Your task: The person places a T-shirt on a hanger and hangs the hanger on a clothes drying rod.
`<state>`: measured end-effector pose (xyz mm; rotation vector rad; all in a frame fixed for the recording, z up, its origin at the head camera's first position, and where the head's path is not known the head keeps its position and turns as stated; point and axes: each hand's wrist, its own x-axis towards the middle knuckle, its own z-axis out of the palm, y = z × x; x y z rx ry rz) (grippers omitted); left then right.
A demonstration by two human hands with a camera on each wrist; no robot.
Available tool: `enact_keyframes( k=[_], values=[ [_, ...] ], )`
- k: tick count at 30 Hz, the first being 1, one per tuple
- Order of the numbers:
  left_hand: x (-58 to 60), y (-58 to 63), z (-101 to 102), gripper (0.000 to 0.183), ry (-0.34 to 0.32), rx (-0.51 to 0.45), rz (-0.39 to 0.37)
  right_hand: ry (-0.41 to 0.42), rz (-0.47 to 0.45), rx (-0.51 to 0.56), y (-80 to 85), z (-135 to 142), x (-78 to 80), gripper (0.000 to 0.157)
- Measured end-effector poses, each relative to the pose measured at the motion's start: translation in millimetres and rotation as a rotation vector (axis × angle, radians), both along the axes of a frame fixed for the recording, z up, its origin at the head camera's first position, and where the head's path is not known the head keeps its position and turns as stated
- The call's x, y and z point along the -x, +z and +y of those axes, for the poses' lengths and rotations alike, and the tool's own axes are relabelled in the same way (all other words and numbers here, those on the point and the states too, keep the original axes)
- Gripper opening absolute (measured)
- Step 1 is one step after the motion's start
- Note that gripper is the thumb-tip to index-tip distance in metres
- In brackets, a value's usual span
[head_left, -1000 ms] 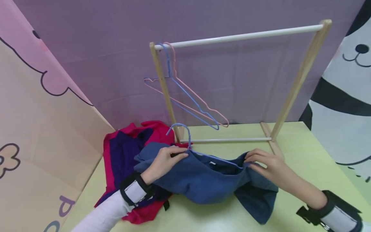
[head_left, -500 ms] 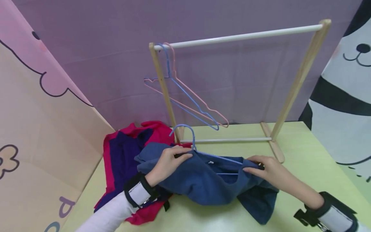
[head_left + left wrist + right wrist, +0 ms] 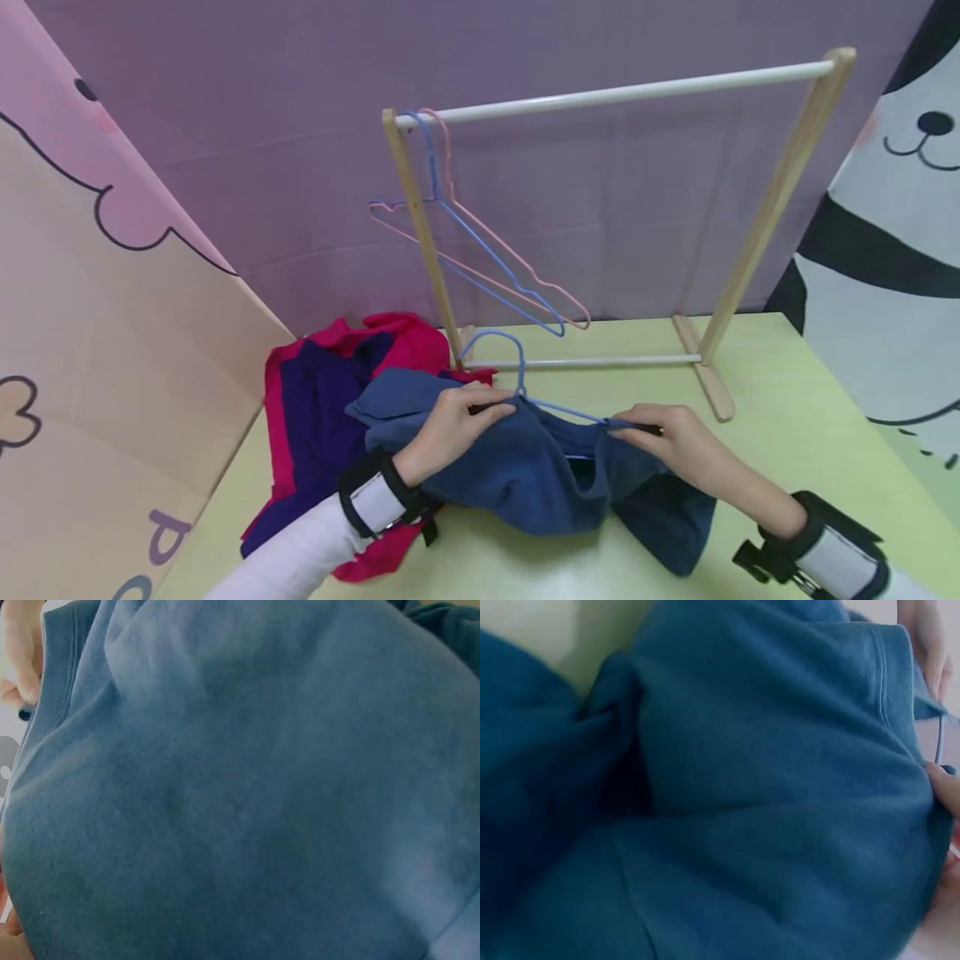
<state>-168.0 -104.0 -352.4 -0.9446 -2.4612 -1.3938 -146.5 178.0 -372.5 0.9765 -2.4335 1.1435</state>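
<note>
A blue shirt (image 3: 517, 483) hangs between my two hands, low over the table, with a blue hanger (image 3: 562, 408) inside its neck opening. The hanger's hook rises out of the collar beside my left fingers. My left hand (image 3: 453, 425) pinches the collar and hanger near the base of the hook. At the other side of the neckline, my right hand (image 3: 678, 442) pinches the fabric over the hanger's shoulder. Blue cloth (image 3: 247, 787) fills most of the left wrist view. In the right wrist view, my right thumb (image 3: 945, 787) presses on the neckline edge.
Behind the shirt stands a wooden rack with a white rail (image 3: 615, 96). A blue hanger (image 3: 498, 254) and a pink hanger (image 3: 528, 262) hang at its left end. Red and purple clothes (image 3: 330, 408) lie heaped on the table (image 3: 757, 375) at left.
The hanger's hook and my left hand have shifted right. My right hand has moved left along the neckline, and the neck opening has narrowed over the hanger.
</note>
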Motion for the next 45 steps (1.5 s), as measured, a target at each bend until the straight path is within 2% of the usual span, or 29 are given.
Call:
enact_keyframes(
  k=[2, 7, 12, 15, 19, 23, 26, 28, 33, 37, 42, 45],
  values=[
    [-0.8, 1.2, 4.3, 0.022, -0.017, 0.008, -0.004, 0.002, -0.001, 0.019, -0.2, -5.9, 0.4, 0.014],
    [-0.1, -2.4, 8.2, 0.024, -0.027, 0.035, -0.007, -0.062, -0.039, 0.034, -2.1, -13.5, -1.8, 0.010],
    [-0.1, -5.6, 5.2, 0.023, -0.041, 0.048, -0.037, -0.100, -0.128, 0.036, -0.6, -11.2, -6.4, 0.009],
    [-1.0, -4.2, 4.0, 0.022, -0.039, 0.054, -0.054, -0.120, -0.131, 0.026, -0.7, -6.1, -7.5, 0.008],
    [-6.6, 7.0, 2.1, 0.020, -0.025, 0.060, -0.067, -0.147, -0.102, 0.015, -1.3, 4.6, -8.7, 0.010],
    [-13.5, 21.1, 0.0, 0.018, 0.007, 0.079, -0.072, -0.197, -0.128, -0.005, -1.5, 18.6, -11.1, 0.008],
    [-14.1, 22.4, -1.5, 0.018, 0.014, 0.086, -0.078, -0.213, -0.157, -0.008, -2.8, 27.8, -12.4, 0.006],
    [-10.4, 15.5, -2.8, 0.018, 0.007, 0.080, -0.084, -0.199, -0.179, 0.000, -4.2, 33.1, -13.0, 0.007],
    [2.2, -8.1, -5.9, 0.020, 0.002, 0.072, -0.109, -0.060, -0.247, 0.016, -7.2, 48.0, -15.2, 0.011],
    [5.0, -13.8, -6.9, 0.018, 0.000, 0.084, -0.112, 0.031, -0.317, 0.006, -7.8, 59.7, -18.7, 0.016],
    [7.1, -16.3, -5.4, 0.019, -0.035, 0.092, -0.086, 0.036, -0.410, -0.002, -9.8, 70.0, -26.3, 0.017],
    [8.3, -17.3, -4.5, 0.019, -0.048, 0.092, -0.040, 0.015, -0.422, 0.017, -14.6, 74.8, -30.8, 0.016]
  ],
)
